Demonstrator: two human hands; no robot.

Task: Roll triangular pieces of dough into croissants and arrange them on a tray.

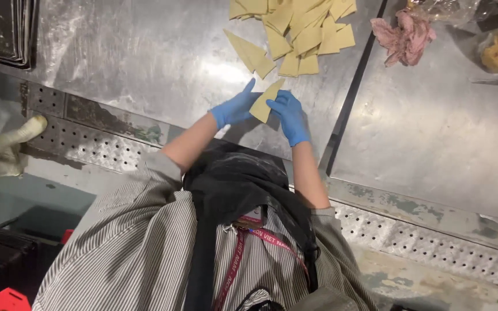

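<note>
Both gloved hands, left hand [234, 109] and right hand [289, 117], have their fingers pinched on one dough triangle [265, 101] over the steel desk [145, 63]. A pile of dough pieces [298, 31] sits just beyond, with a pink rag [404, 35] off to the right.

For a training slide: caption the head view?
Gloved left hand and right hand hold a dough triangle over a steel table.

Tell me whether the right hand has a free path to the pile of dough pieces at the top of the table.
Probably yes: only bare steel table lies between the right hand and the pile, though it holds a dough triangle.
</note>
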